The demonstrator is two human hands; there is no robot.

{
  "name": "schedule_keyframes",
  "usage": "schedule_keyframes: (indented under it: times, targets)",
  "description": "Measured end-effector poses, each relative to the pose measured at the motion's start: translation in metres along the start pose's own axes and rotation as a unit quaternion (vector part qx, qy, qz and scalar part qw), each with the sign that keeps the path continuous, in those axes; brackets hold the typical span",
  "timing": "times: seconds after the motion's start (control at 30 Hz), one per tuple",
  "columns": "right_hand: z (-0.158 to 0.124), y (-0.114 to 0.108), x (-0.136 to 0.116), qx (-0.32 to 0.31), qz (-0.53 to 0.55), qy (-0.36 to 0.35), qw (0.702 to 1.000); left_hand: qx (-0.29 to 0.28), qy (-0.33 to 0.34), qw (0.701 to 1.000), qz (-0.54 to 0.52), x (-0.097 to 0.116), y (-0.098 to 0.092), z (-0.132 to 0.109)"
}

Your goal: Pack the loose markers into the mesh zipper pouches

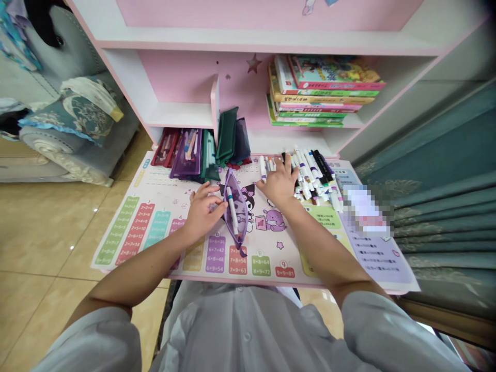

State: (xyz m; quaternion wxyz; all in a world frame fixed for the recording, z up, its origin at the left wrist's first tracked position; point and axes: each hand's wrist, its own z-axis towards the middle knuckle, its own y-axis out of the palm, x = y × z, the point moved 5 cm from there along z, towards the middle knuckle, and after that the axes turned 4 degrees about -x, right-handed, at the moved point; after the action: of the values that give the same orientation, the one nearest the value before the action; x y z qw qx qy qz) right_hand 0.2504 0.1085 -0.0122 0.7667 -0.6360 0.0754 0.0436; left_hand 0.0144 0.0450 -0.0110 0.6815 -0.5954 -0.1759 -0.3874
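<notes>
A purple mesh zip pouch (242, 206) lies unzipped on the desk mat, with a white marker (232, 209) inside it, its band blue-green. At the pouch's left edge is my left hand (202, 211), fingers apart, the thumb touching the edge or very near it. My right hand (279, 187) reaches over the left side of a heap of markers (310, 173), mostly white with some black ones. Its fingers are spread and their tips are partly hidden among the pens, so a grip on any one of them does not show.
Filled mesh pouches in red (166, 147), purple (188, 155) and green (210, 155) lie at the back left. Dark green pouches (227, 135) lean by the shelf divider (215, 103). Stacked books (318, 98) sit on the shelf. A blurred-out object (366, 209) lies right, near the curtain (437, 196).
</notes>
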Motion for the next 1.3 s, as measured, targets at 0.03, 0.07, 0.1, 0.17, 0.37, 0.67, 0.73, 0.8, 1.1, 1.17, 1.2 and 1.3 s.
schedule_keyframes:
  times: [0.03, 0.07, 0.1, 0.17, 0.37, 0.67, 0.73, 0.8, 1.1, 1.17, 1.2, 1.3]
  targets:
    - [-0.004, -0.008, -0.004, 0.014, 0.014, -0.007, 1.0, 0.001, 0.001, 1.0, 0.001, 0.0, 0.0, 0.0]
    - [-0.008, -0.016, -0.009, 0.022, 0.027, -0.013, 0.999, 0.001, 0.001, 1.0, 0.001, 0.0, 0.0, 0.0]
    - [-0.013, -0.024, -0.013, 0.026, 0.04, -0.015, 0.999, 0.001, 0.001, 1.0, 0.001, 0.0, 0.0, 0.0]
    - [-0.026, -0.041, -0.025, 0.026, 0.067, -0.031, 0.997, 0.002, 0.0, 1.0, 0.001, 0.0, 0.0, 0.0]
    - [-0.068, -0.076, -0.057, -0.016, 0.123, -0.118, 0.985, -0.001, -0.006, 1.0, 0.005, 0.003, -0.001, 0.0]
    - [-0.087, -0.047, -0.082, -0.174, 0.041, -0.13, 0.975, 0.005, -0.001, 1.0, 0.012, 0.005, -0.002, 0.0]
    - [-0.088, -0.042, -0.084, -0.186, 0.029, -0.128, 0.974, 0.003, -0.002, 1.0, 0.015, 0.004, -0.001, 0.0]
    - [-0.088, -0.038, -0.086, -0.193, 0.023, -0.127, 0.973, 0.003, -0.001, 1.0, 0.017, 0.004, -0.001, 0.0]
    - [-0.084, -0.021, -0.085, -0.233, -0.005, -0.137, 0.963, 0.001, 0.004, 1.0, 0.016, 0.003, -0.001, 0.0]
    - [-0.084, -0.021, -0.084, -0.236, 0.0, -0.137, 0.962, 0.0, 0.002, 1.0, 0.015, 0.003, -0.001, 0.0]
    - [-0.083, -0.021, -0.083, -0.236, 0.008, -0.137, 0.962, 0.0, 0.001, 1.0, 0.015, 0.003, -0.001, 0.0]
    - [-0.074, -0.026, -0.077, -0.195, 0.064, -0.128, 0.97, 0.001, -0.002, 1.0, 0.015, 0.003, -0.001, -0.001]
